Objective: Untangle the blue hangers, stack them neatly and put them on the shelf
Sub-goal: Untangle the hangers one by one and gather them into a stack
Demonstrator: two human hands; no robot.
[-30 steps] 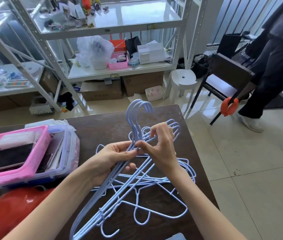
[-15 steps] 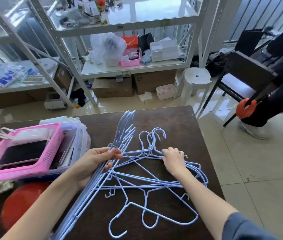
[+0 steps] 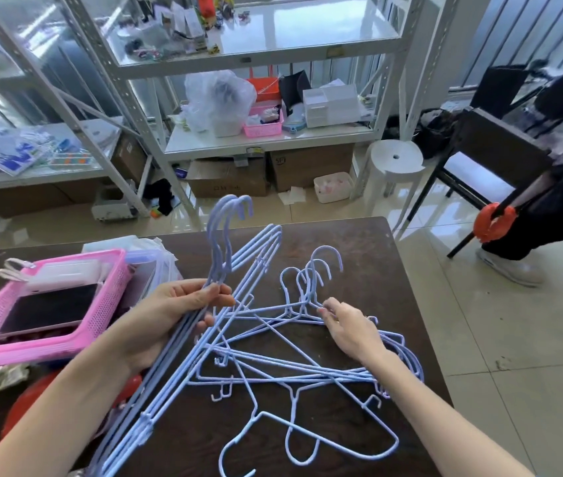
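My left hand (image 3: 173, 315) grips a stacked bundle of blue hangers (image 3: 225, 235) near their necks, hooks pointing up and away, shoulders running down to the lower left. A tangled pile of blue hangers (image 3: 293, 366) lies on the dark wooden table (image 3: 359, 242), some hooks standing up at the middle, others lying near the front edge. My right hand (image 3: 348, 328) rests on this pile, fingertips pinching the wires just below the upright hooks. A white metal shelf (image 3: 266, 142) stands beyond the table.
A pink basket (image 3: 101, 325) with a dark tablet sits on the table's left, over a clear box. A red round object (image 3: 28, 404) lies at the front left. A white stool (image 3: 395, 160), a chair (image 3: 493, 156) and a person's legs (image 3: 555, 208) are at the right.
My left hand has turned the held bundle so its hooks point upward again. My right hand has slid a little left on the pile toward the upright hooks.
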